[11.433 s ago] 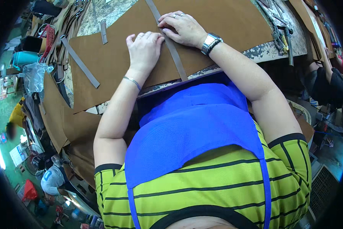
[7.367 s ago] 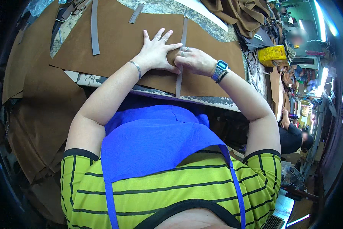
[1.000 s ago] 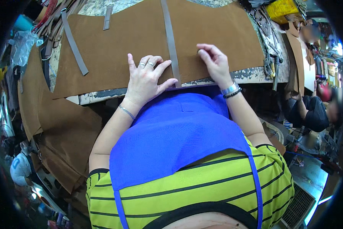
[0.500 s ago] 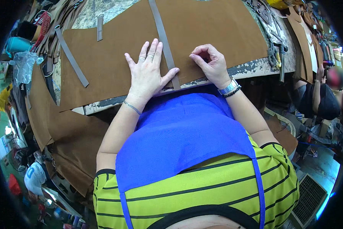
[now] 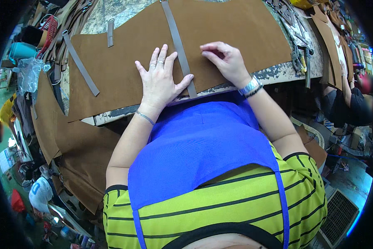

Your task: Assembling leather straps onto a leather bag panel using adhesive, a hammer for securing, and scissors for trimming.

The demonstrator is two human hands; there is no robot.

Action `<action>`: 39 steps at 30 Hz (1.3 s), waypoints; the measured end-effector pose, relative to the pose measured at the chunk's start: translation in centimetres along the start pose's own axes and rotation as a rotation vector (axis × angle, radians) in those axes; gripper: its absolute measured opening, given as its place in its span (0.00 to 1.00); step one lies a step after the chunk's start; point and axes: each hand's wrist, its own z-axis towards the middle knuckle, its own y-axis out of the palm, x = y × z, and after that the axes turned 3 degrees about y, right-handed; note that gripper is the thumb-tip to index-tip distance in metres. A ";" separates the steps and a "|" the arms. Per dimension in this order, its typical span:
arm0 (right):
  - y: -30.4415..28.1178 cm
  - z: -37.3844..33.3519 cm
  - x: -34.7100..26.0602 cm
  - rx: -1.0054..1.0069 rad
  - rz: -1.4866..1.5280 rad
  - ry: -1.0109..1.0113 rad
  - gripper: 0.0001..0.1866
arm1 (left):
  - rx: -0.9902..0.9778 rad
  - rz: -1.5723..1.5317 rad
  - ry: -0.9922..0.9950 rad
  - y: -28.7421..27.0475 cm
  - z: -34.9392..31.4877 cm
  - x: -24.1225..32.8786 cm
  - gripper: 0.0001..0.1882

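A large brown suede-like panel [image 5: 124,70] lies flat on the worn worktable [image 5: 277,70]. A long grey strap [image 5: 174,33] runs down the panel's middle to its near edge. My left hand [image 5: 159,81] lies flat on the panel, fingers spread, its thumb touching the strap's lower end. My right hand [image 5: 223,60] rests on the panel just right of the strap, fingers curled and fingertips pressing down. Neither hand grips anything.
Two more grey straps [image 5: 80,62] lie on the panel's left part. Brown panels [image 5: 74,153] hang off the table's left side. Metal tools [image 5: 298,54] sit at the right edge, a teal container [image 5: 22,50] and a plastic bag at left. Another person [image 5: 356,103] sits at right.
The view has shifted slightly. My left hand stays flat beside the strap; my right hand has slid a little along the panel near the strap.
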 end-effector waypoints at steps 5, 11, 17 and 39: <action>1.4 7.0 -0.6 -0.304 -0.267 -0.385 0.06 | 0.018 -0.008 -0.007 0.2 -0.3 0.1 0.38; 3.0 11.7 -0.5 -0.717 -0.450 -0.615 0.07 | -0.005 -0.039 -0.015 -0.2 -0.3 0.3 0.36; 3.0 13.7 -2.8 -0.902 -0.814 -0.796 0.06 | 0.018 -0.061 -0.024 0.1 -0.2 0.1 0.34; 2.3 14.5 -1.4 -0.816 -0.937 -1.081 0.09 | 0.035 -0.079 -0.006 0.1 -0.1 0.2 0.31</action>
